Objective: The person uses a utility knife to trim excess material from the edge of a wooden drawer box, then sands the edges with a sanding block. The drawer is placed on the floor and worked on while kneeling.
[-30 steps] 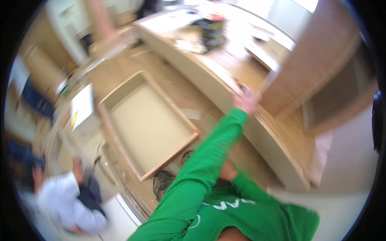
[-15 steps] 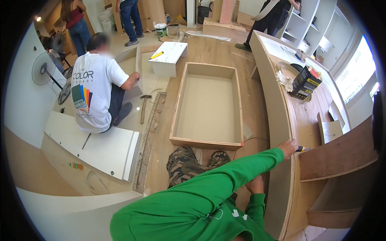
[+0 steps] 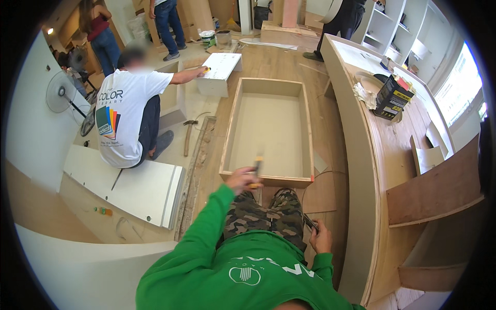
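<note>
Head view: our left hand (image 3: 240,180) clasps a yellow-black tool (image 3: 258,165) at the 6 o'clock rim of the open box (image 3: 266,121); our right hand (image 3: 322,238), 5 o'clock, grips a dark tool (image 3: 311,222). A slip could scratch wood.

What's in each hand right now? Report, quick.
Left hand: closed, holding a yellow-black tool.
Right hand: closed, holding a dark tool.

We look down and forward from the person's head through a wide fisheye, with the green shirt (image 3: 206,263) closest, left hand (image 3: 243,180) and right hand (image 3: 321,238) near, wooden floor (image 3: 266,62) stretching beyond.
</note>
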Demonstrator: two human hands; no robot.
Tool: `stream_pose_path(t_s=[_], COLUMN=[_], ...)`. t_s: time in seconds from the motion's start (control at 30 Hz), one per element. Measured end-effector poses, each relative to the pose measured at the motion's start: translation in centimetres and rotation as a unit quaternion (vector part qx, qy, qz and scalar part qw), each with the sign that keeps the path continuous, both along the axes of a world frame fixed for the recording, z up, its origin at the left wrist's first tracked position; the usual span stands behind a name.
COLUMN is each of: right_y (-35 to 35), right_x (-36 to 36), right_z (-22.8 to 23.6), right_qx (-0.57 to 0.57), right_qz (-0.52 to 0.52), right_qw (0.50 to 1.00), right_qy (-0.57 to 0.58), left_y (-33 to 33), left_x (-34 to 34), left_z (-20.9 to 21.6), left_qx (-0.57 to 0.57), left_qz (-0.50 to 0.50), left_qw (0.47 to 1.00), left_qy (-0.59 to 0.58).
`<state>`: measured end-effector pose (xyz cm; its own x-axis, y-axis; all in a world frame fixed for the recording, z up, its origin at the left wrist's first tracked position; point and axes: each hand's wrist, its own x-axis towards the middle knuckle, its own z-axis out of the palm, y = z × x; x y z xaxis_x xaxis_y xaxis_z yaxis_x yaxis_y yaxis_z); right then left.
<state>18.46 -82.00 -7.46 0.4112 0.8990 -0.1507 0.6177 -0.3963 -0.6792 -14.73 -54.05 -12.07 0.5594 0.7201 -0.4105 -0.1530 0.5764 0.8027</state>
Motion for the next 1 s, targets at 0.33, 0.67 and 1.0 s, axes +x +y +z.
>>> stream_pose_path(t_s=[0.33, 0.67, 1.0], right_y=[5.9, 1.2, -3.9], right_x=[2.7, 0.5, -1.4], right_z=[0.1, -0.3, -4.3], right_qx=[0.053, 0.034, 0.015], right_qz=[0.003, -0.039, -0.125], right_qw=[0.998, 0.996, 0.980], right_qy=[-0.017, 0.074, 0.157], left_y=[-11.4, -1.0, -2.0], left_x=[-21.2, 13.8, 41.0], left_z=[-5.3, 8.5, 17.1], left_qx=[-0.022, 0.150, 0.283], left_qz=[0.404, -0.072, -0.181], left_qw=[0.902, 0.986, 0.942], left_qy=[0.153, 0.021, -0.020])
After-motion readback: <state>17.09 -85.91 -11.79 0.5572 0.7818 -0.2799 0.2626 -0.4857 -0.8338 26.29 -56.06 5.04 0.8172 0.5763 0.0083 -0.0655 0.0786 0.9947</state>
